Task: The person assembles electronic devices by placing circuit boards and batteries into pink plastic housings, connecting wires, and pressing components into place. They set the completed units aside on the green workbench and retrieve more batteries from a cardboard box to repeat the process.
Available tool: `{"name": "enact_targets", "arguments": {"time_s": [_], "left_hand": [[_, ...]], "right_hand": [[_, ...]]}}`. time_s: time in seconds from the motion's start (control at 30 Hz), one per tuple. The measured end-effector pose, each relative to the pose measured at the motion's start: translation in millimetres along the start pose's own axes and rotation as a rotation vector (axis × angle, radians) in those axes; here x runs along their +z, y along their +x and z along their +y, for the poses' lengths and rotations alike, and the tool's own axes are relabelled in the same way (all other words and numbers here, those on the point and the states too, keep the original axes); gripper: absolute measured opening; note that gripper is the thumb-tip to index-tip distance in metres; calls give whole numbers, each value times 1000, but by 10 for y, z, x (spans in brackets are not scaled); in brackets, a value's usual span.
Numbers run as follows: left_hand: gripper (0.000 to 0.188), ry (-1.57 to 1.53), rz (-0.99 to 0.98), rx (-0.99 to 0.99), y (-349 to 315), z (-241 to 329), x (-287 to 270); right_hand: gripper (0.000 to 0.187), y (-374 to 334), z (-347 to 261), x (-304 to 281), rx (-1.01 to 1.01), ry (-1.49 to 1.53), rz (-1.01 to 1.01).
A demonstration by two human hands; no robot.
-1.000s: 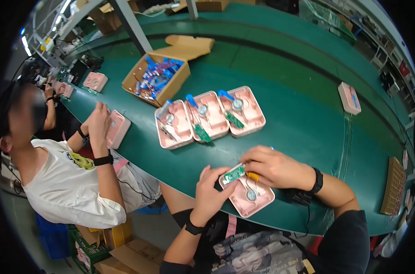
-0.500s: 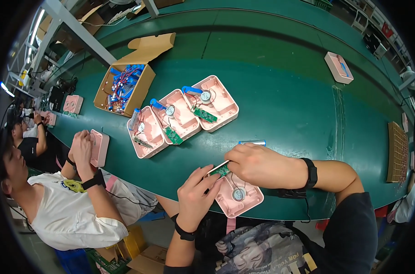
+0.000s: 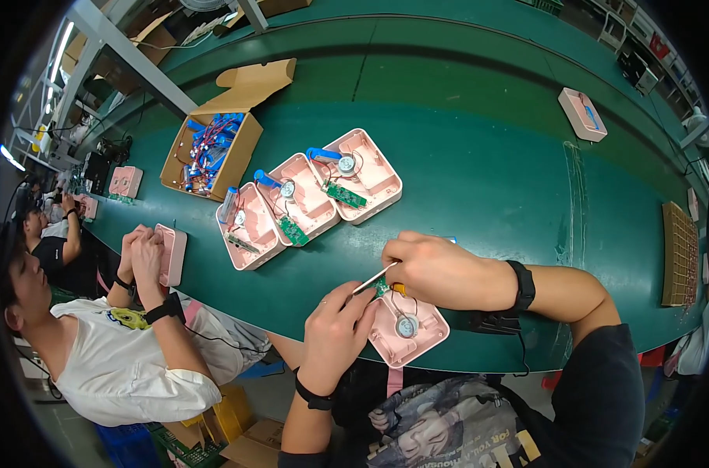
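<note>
Just in front of me sits an open pink plastic housing point(image 3: 426, 340) with a round silver speaker point(image 3: 406, 325) and thin wires inside. A small green circuit board point(image 3: 382, 286) is at its far left edge, partly covered by my fingers. My left hand point(image 3: 335, 335) is closed on the board's near end. A thin pale strip point(image 3: 374, 278) runs from my left fingertips to my right ones; I cannot tell whether it is the board's edge. My right hand point(image 3: 440, 271) pinches at the far end, its grip hidden. A yellow-orange bit point(image 3: 399, 288) shows under its fingers. Beyond it peeks a blue cylindrical battery point(image 3: 450, 239).
Three pink housings point(image 3: 306, 204) with batteries, speakers and boards stand ahead to the left. Behind them is a cardboard box point(image 3: 241, 152) of wired blue batteries. A co-worker point(image 3: 128, 343) handles another pink housing point(image 3: 172, 256) at left. A black device point(image 3: 495, 321) lies by my right forearm.
My right hand has shifted slightly left and turned. Less of the green board shows now, a yellow-orange bit has appeared under the right fingers, and the battery behind is more hidden.
</note>
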State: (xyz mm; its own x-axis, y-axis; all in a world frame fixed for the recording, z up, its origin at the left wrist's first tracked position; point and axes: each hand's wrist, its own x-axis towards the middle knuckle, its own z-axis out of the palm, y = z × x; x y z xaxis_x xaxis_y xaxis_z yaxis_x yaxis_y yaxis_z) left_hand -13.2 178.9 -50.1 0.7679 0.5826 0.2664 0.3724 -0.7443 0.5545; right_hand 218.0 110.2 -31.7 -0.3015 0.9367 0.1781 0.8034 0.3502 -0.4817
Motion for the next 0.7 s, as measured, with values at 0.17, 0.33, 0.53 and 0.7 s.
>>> {"name": "enact_targets", "arguments": {"time_s": [0.17,0.33,0.53,0.7], "left_hand": [[18,11,9,48,-24,-31,24],[16,4,2,60,4,-17,-1],[12,-30,68,-10,-39,-101,-55],[12,-62,126,-8,-69,-143,-23]], "right_hand": [[9,-29,-52,35,43,-60,-39],[15,-6,60,-75,-2,60,-88],[23,20,182,-297,-36,-125,228],[25,6,325,-108,80,-35,-99]]}}
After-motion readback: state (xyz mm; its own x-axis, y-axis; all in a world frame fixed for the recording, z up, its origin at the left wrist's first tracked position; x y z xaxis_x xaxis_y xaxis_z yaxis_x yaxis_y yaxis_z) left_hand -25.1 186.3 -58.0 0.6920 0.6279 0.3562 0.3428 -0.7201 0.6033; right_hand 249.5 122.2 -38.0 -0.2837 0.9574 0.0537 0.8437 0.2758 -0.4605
